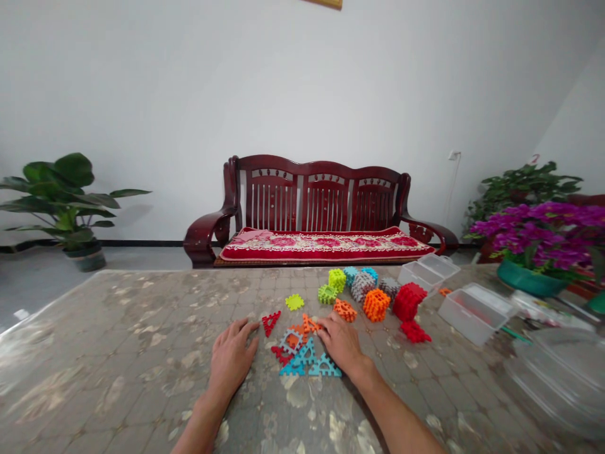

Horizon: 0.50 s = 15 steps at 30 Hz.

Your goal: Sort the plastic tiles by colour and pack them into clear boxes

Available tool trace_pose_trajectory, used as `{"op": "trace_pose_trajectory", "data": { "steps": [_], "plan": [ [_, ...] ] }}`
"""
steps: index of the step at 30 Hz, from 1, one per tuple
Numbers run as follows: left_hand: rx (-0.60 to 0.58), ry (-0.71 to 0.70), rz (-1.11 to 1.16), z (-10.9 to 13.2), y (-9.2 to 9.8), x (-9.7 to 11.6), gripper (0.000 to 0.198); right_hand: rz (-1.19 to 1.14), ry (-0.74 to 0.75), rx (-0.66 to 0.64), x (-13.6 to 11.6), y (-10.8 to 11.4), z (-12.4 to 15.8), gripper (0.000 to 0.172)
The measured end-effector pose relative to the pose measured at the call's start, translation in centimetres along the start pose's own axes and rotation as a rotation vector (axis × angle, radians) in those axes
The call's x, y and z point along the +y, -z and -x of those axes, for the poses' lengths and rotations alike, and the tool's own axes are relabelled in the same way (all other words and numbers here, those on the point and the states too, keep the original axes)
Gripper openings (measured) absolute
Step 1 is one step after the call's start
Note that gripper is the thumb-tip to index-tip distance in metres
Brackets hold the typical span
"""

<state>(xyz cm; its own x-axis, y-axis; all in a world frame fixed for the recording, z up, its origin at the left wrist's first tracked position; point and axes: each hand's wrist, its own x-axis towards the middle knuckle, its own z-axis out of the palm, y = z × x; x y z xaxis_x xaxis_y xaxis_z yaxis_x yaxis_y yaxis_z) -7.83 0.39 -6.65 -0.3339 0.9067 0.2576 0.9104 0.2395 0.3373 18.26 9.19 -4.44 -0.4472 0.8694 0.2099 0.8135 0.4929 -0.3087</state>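
Note:
My left hand [234, 353] rests on the table with its fingers apart and nothing in them. Just off its fingertips lies a red triangular interlocking tile [271, 323]. My right hand [341, 343] has its fingertips on an orange triangular interlocking tile [311, 323], at the edge of a loose pile. In that pile are a grey tile with a round opening [292, 341], a red tile [282, 355] partly covered, and blue triangular tiles [325, 366]. A lime-green tile [295, 302] lies flat by itself beyond the pile.
Several stacks of tiles stand at the back right, among them orange [377, 305], grey [363, 287] and red [409, 301] ones. Clear plastic boxes [472, 313] and a teal flowerpot [532, 279] are further right. A wooden bench [321, 170] stands behind the table.

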Motion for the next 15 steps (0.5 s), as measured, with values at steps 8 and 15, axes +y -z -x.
{"op": "trace_pose_trajectory", "data": {
  "steps": [8, 15],
  "plan": [
    [-0.006, -0.007, -0.003, -0.05, -0.15, -0.15, 0.036, -0.015, -0.060, 0.022, 0.43, -0.53, -0.18, 0.015],
    [0.001, -0.009, -0.015, -0.04, -0.21, -0.20, 0.035, -0.003, -0.118, 0.056, 0.82, -0.17, 0.22, 0.014]
  ]
}}
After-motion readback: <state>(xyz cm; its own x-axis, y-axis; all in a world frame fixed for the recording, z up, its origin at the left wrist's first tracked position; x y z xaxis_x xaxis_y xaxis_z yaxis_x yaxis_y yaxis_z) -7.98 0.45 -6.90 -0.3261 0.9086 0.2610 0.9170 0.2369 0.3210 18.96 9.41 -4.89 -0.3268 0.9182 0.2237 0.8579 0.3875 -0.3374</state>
